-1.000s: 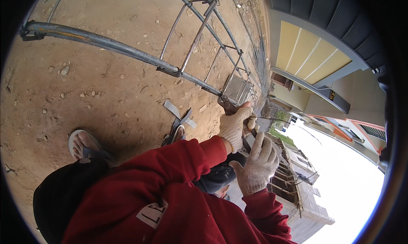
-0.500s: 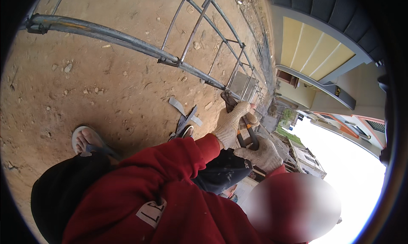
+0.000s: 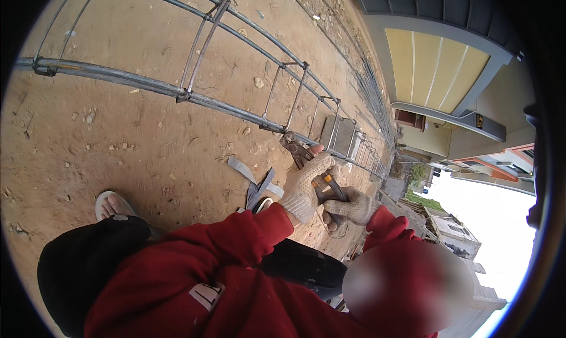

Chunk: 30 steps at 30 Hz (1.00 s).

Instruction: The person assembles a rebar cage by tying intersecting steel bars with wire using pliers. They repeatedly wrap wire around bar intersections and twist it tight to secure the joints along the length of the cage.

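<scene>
My left hand (image 3: pixel 305 188), in a pale knitted glove, is closed around the middle of a pair of pincers (image 3: pixel 295 149). Their dark metal head points up and left, close beside a steel bar of the rebar cage (image 3: pixel 224 109); I cannot tell whether the jaws touch it. My right hand (image 3: pixel 349 206), gloved alike, is wrapped around the dark handles with orange bands, just right of the left hand. What looks like a thin loop of wire (image 3: pixel 339 236) hangs below the right hand's fingers. The gloves hide part of the pincers.
The long rebar cage with square stirrups runs from upper left toward the right over brown soil (image 3: pixel 135 143). Grey strips (image 3: pixel 254 185) lie near my feet. Loose bars (image 3: pixel 371 84) lie beyond the cage, beside a building with a yellow panel (image 3: pixel 436 67). A grey slab (image 3: pixel 339 132) is by the cage.
The view has shifted, so the cage sits differently in the picture. Both hands and the pincers appear slightly lower and further left, and the wire loop now shows below the right hand.
</scene>
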Motion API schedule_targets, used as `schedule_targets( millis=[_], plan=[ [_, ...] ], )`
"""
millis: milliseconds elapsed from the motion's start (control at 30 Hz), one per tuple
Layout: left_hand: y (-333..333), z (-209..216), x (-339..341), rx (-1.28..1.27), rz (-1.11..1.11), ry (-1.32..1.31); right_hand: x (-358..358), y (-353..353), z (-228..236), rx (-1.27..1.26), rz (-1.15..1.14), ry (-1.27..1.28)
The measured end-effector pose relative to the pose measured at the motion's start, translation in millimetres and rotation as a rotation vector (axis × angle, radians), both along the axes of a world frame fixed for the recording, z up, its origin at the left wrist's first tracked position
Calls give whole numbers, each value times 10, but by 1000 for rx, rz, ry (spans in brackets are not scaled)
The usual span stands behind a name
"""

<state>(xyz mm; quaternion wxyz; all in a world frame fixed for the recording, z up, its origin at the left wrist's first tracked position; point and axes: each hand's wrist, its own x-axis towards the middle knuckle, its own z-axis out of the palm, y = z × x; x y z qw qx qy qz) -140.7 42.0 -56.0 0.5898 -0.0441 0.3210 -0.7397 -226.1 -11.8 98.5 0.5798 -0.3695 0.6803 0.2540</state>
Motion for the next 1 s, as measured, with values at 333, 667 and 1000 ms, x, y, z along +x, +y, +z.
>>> schedule_targets(
  millis=[333, 667, 1000],
  plan=[
    [-160, -85, -23, -193, 216, 272, 465, 576, 209, -1039, 953, 364],
    [-19, 224, 168, 194, 26, -154, 284, 296, 112, -314, 414, 281],
    [77, -415, -505, 241, -228, -692, -167, 474, -270, -248, 110, 294]
  ],
)
